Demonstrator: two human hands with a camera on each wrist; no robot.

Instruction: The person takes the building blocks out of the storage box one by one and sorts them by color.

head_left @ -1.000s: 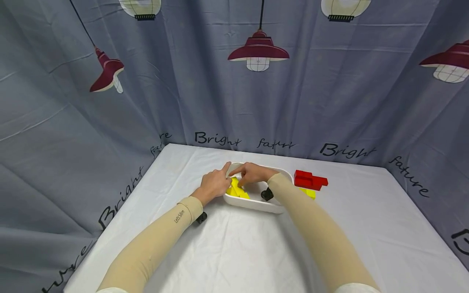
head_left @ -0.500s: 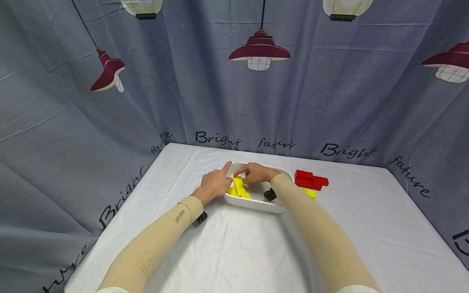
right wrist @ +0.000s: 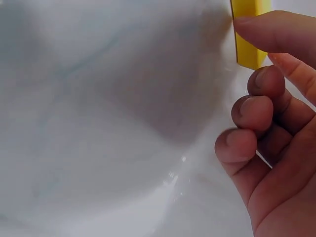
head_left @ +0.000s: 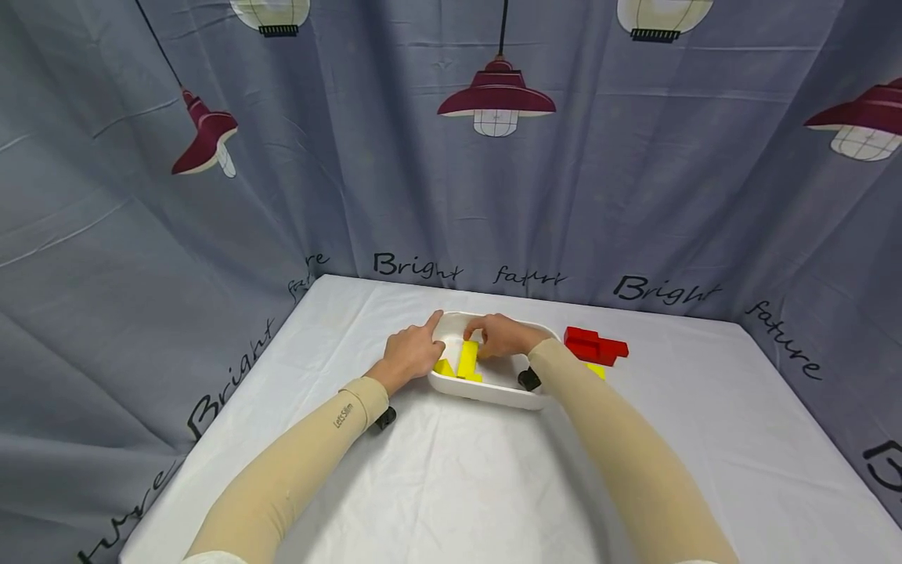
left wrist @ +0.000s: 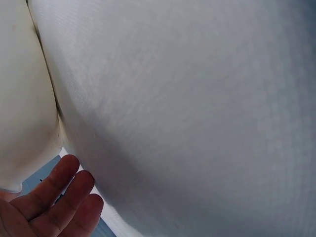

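Note:
In the head view, my left hand (head_left: 414,352) holds the left end of a white tub (head_left: 493,395), its index finger along the rim and its thumb reaching over the inside. The left wrist view shows that hand's other fingers (left wrist: 81,197) below the tub's pale outer wall (left wrist: 24,89). My right hand (head_left: 503,337) is inside the tub. Its thumb and index finger pinch a long yellow block (right wrist: 249,34), while the remaining fingers curl loosely without holding anything. A smaller yellow block (head_left: 442,367) lies at the tub's left end.
Right of the tub, a stepped red block piece (head_left: 595,346) lies on the white tablecloth (head_left: 451,486). A yellow piece (head_left: 597,369) is partly hidden behind the right sleeve (head_left: 620,439). Grey printed curtains (head_left: 395,188) hang behind and beside the table.
My right hand has shifted right inside the tub. The long yellow block has moved with it, away from the smaller yellow block and turning more upright in view. The left hand stays at the rim.

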